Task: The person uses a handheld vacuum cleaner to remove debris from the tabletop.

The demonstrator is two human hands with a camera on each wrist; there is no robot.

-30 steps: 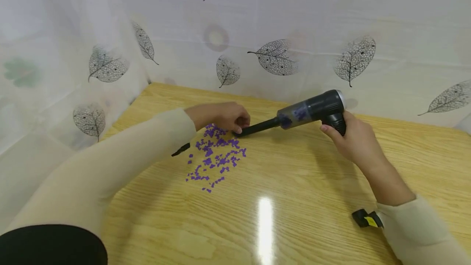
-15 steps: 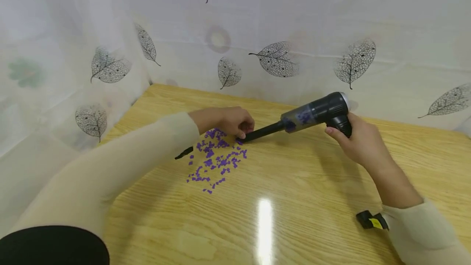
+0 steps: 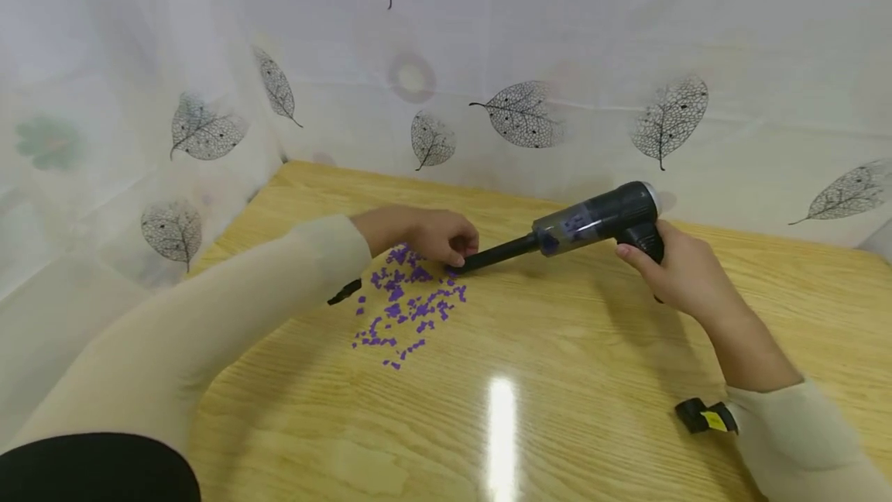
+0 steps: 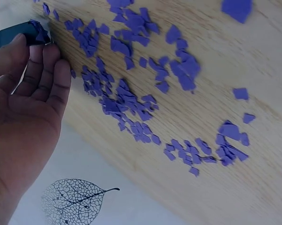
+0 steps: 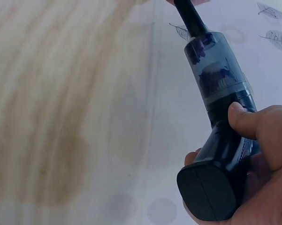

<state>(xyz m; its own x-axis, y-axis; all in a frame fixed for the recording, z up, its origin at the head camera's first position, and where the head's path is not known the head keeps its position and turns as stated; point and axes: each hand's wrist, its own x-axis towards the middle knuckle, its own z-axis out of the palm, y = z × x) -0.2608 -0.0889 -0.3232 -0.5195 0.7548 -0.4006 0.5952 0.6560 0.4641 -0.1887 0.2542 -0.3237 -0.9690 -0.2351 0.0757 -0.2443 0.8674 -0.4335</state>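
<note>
My right hand point(image 3: 686, 266) grips the handle of a black handheld vacuum cleaner point(image 3: 623, 211). Purple bits show inside its clear dust cup point(image 5: 216, 70). A long black nozzle point(image 3: 498, 252) slants down from it to the left. My left hand point(image 3: 442, 237) holds the nozzle's tip between thumb and fingers, close to the table. In the left wrist view, purple bits sit at the mouth of the nozzle point(image 4: 14, 35). Torn purple paper scraps point(image 4: 126, 101) lie scattered beside and below the left hand, partly hidden by it in the head view.
The wood-grain table point(image 3: 592, 409) meets a white leaf-print curtain point(image 3: 334, 60) at the back and left. A black strap end point(image 3: 344, 292) shows under the left sleeve. Beside the right sleeve is a black piece with a yellow label point(image 3: 705, 416).
The vacuum cleaner and both hands have shifted slightly to the right and down in view, the nozzle tip staying in the left hand. The scraps look much the same.
</note>
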